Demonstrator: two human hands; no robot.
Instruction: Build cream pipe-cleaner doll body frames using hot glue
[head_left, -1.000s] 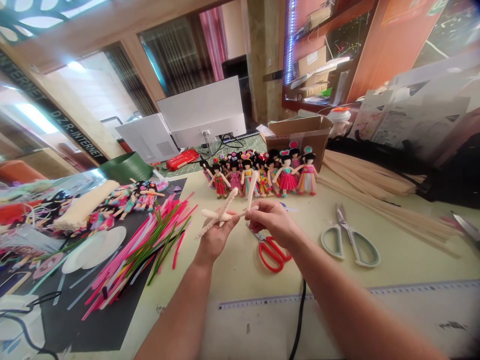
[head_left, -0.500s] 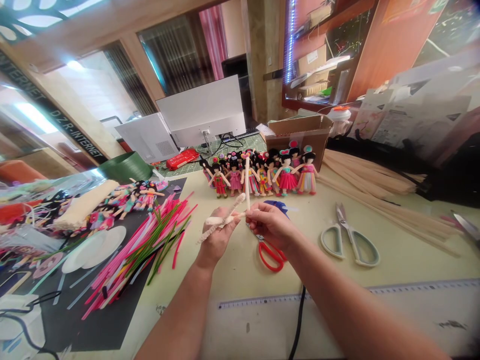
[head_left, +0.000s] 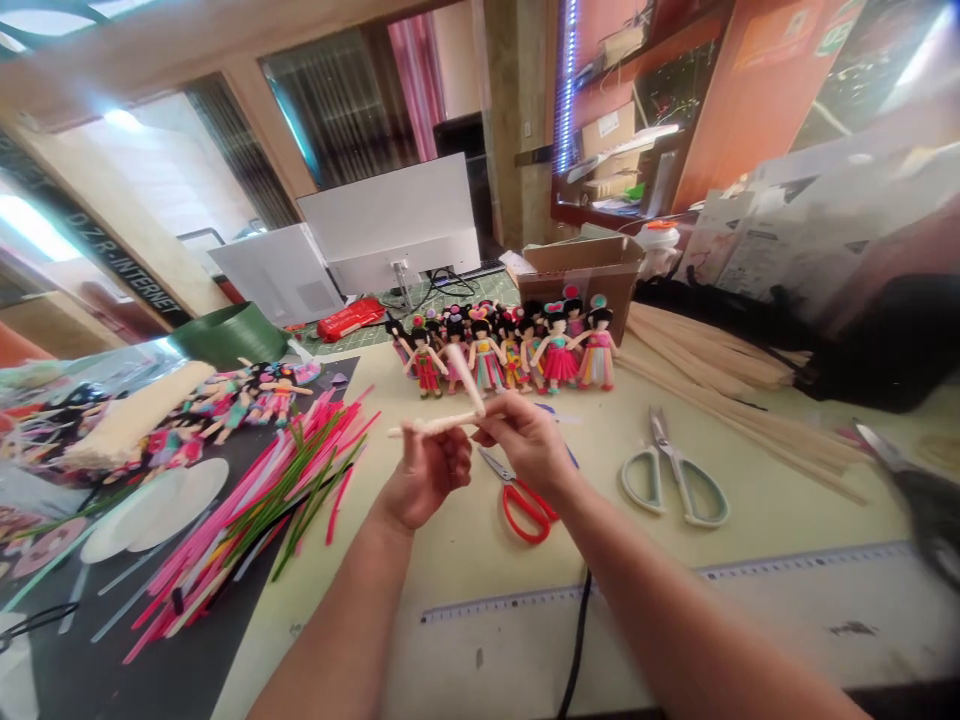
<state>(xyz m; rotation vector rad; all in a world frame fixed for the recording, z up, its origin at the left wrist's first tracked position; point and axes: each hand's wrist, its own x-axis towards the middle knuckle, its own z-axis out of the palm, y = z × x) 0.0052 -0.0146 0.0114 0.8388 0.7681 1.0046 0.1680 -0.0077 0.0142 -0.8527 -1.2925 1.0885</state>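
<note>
Cream fuzzy pipe cleaners (head_left: 466, 380), bent into a small figure, are held up between my two hands above the table. One blurred strand slants upward, and another part runs level to the left. My right hand (head_left: 529, 440) pinches the piece at the bend, thumb and forefinger pressed together. Under the level part, my left hand (head_left: 431, 478) has its fingers curled and its thumb raised against the strand. Just below my right hand lie red-handled scissors (head_left: 525, 510), partly covered by it. Beyond my hands stands a group of small pipe-cleaner dolls (head_left: 559, 360) in bright skirts.
Pink and green pipe cleaners (head_left: 247, 500) lie left on a dark mat, near white plates (head_left: 176, 505). White-handled scissors (head_left: 671, 470), cream strips (head_left: 720, 360) and dark-handled shears (head_left: 922, 490) are right. A ruler (head_left: 525, 600) lies in front; a cardboard box (head_left: 585, 280) stands behind.
My left hand has turned and lowered slightly, its curled fingers now showing beneath the piece. The upright strand now leans left. The whole view has shifted a little.
</note>
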